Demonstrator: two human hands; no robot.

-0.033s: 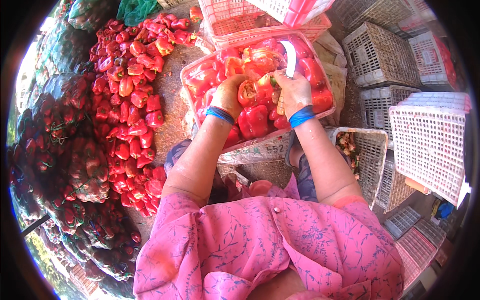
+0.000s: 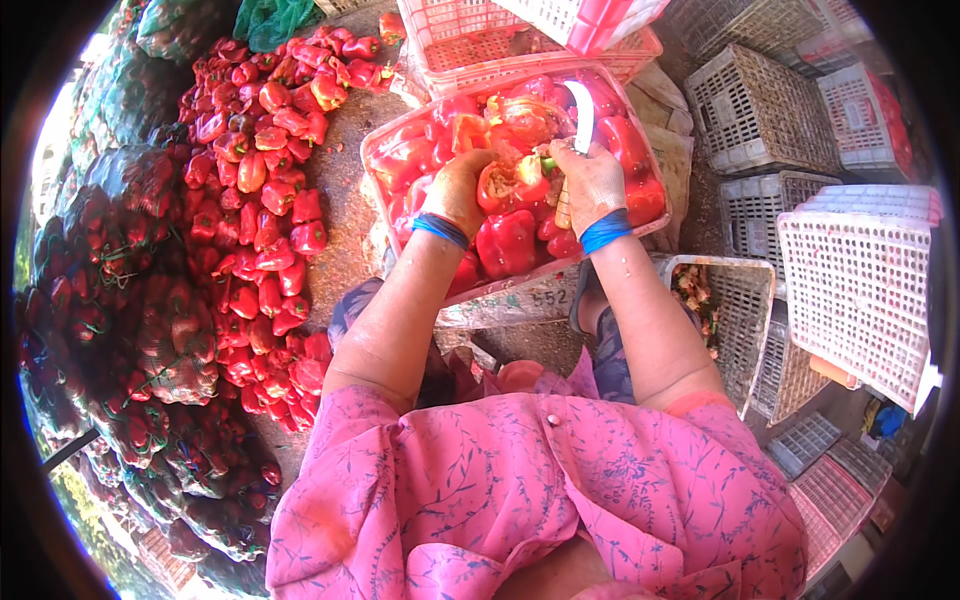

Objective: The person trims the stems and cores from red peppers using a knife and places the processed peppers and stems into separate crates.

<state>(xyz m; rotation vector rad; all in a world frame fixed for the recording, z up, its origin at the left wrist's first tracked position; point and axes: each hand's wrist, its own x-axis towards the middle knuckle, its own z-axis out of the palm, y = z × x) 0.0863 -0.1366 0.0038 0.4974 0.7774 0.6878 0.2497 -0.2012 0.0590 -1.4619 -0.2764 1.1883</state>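
Over a crate (image 2: 372,160) heaped with red bell peppers, both my hands work close together. My left hand (image 2: 455,193) is closed round a red bell pepper (image 2: 494,190) whose top is cut open, its pale inside showing. A curved knife (image 2: 584,115) is in my right hand (image 2: 594,185), its bright blade pointing away from me and its handle under my palm. Beside my right fingertips sits a pepper core (image 2: 531,172) with a green stem (image 2: 548,162); the fingers seem to pinch it. Blue bands circle both wrists. A whole red pepper (image 2: 506,243) lies just nearer me.
Loose red peppers (image 2: 262,240) spread over the floor at left, with filled net sacks (image 2: 130,290) beyond. Pink crates (image 2: 450,50) stand behind the work crate. Stacked plastic crates (image 2: 850,280) line the right, and one tilted crate (image 2: 735,320) holds scraps (image 2: 692,288).
The pepper core has shifted and turned beside my right fingers, so more of its pale flesh and green stem shows. My right hand and the knife have moved slightly to the right.
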